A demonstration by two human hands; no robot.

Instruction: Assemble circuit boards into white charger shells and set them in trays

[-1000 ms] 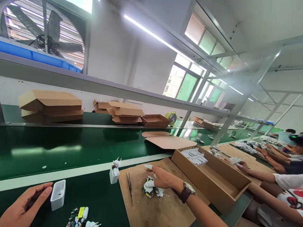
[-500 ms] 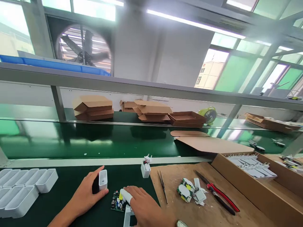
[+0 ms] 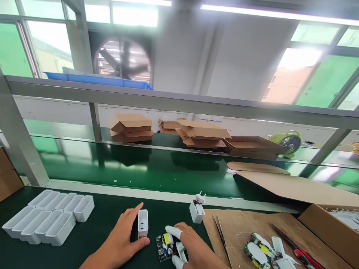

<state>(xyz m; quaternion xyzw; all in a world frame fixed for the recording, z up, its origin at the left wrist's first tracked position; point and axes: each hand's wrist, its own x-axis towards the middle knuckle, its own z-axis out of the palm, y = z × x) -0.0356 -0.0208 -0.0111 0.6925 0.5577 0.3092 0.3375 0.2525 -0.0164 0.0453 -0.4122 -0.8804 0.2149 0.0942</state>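
Note:
My left hand (image 3: 123, 235) is wrapped around a white charger shell (image 3: 143, 223) that stands upright on the dark green bench. Just to its right, my right hand (image 3: 190, 248), with white finger cots on its fingertips, pinches a small green circuit board (image 3: 164, 246) lying on the bench. A second white shell (image 3: 196, 210) with plug prongs sticking out of it stands behind the board.
Rows of several empty white shells (image 3: 50, 216) lie at the left. A cardboard mat (image 3: 241, 231) at the right carries tweezers (image 3: 221, 235), more circuit boards (image 3: 259, 254) and red-handled cutters (image 3: 297, 251). Beyond run the green conveyor belt (image 3: 146, 168), flat cartons (image 3: 131, 127) and a green fan (image 3: 288, 142).
The view has swung from the right to the left. My left hand took hold of the white shell and stood it upright. My right hand came off the cardboard mat onto the circuit board.

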